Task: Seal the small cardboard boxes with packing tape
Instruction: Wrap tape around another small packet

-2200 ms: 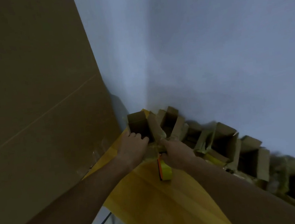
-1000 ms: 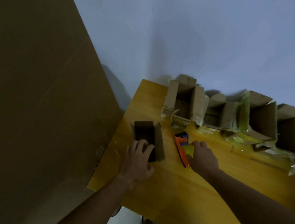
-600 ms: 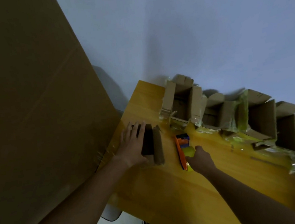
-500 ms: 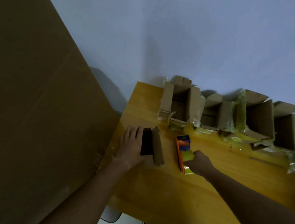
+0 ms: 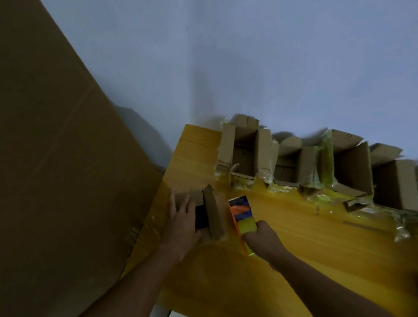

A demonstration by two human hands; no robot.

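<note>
Several open boxes point(image 5: 308, 162) line wall point(image 5: 267, 45); cardboard sheet point(image 5: 31, 154) stands left.

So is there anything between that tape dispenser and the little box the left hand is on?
Nothing visible. The tape dispenser, gripped by the right hand, lies just right of the small cardboard box, with only bare yellow table between them. The left hand rests on the box's far side.
</note>
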